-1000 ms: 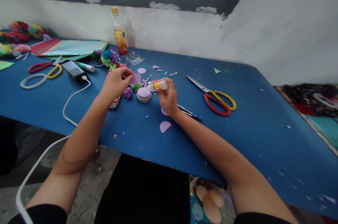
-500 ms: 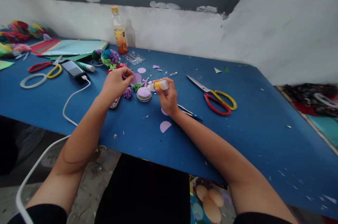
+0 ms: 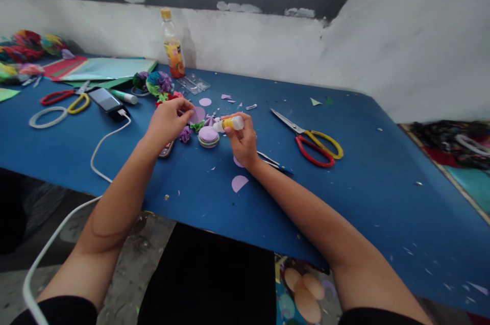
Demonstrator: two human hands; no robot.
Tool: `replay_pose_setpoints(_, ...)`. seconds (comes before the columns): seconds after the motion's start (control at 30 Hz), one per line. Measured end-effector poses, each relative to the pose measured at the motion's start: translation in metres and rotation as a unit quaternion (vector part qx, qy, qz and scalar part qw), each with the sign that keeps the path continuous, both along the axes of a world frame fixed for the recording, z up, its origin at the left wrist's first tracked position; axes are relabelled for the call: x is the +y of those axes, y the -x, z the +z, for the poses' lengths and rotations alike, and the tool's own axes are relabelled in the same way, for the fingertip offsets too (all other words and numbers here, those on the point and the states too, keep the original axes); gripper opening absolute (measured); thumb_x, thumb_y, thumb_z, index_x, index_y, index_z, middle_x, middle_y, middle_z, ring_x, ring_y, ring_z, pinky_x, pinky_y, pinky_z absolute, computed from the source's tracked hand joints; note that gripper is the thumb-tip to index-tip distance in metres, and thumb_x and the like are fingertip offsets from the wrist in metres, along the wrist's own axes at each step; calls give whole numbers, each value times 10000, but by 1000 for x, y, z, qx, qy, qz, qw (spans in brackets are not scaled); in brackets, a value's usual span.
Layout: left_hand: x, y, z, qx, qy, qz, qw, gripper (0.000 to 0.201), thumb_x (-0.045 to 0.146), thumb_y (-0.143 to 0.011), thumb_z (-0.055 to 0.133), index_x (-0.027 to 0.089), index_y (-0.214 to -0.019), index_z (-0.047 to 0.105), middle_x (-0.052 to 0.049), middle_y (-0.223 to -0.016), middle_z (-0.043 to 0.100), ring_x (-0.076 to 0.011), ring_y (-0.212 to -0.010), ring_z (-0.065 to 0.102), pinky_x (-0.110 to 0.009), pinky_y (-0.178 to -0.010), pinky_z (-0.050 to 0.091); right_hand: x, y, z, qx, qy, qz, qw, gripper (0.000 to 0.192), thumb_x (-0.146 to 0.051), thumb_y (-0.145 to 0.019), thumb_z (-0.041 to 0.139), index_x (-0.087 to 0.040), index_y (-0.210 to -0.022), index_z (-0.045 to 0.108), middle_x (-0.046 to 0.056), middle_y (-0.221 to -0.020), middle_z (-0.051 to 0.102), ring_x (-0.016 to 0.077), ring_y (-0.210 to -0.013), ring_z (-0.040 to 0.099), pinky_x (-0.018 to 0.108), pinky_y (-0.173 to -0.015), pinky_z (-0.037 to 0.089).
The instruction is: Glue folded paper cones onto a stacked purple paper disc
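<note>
Between its thumb and fingers, my left hand (image 3: 172,117) pinches a lilac paper circle (image 3: 198,115). My right hand (image 3: 243,141) is closed around a small glue bottle (image 3: 233,123) with a yellow label, tilted so its tip points left. That tip is just above or at the edge of a stack of round paper discs (image 3: 209,137), lilac on top; whether it touches I cannot tell. Beside the stack lie a purple crumpled paper flower (image 3: 186,134) and a green one (image 3: 197,126). A dark phone (image 3: 167,149) is partly hidden under my left wrist.
Red-and-yellow-handled scissors (image 3: 312,141) lie open to the right. A blue-tipped tool (image 3: 275,163) sits partly behind my right wrist. At the back stands a juice bottle (image 3: 173,49). A phone (image 3: 106,100) with a white cable (image 3: 100,147), more scissors (image 3: 72,98) and coloured paper (image 3: 111,68) are on the left.
</note>
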State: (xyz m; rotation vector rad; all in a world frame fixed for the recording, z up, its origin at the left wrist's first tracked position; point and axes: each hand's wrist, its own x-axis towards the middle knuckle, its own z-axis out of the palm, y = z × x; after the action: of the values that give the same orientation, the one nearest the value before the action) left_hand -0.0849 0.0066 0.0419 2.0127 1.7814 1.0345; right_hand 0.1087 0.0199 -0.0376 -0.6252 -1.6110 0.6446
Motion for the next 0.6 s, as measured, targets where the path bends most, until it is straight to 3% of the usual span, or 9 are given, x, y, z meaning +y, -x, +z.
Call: replay_pose_setpoints(0.6, 1, 1, -1, 5, -6, -5, 1000, 183, 227, -780, 559, 142, -890, 679, -55, -833, 689, -155, -716, 594, -284, -707, 470, -1, 0, 1, 11, 4, 11, 1000, 274, -411, -869, 551, -266, -1073, 439, 40, -1042, 619, 167, -948, 619, 331, -819, 519)
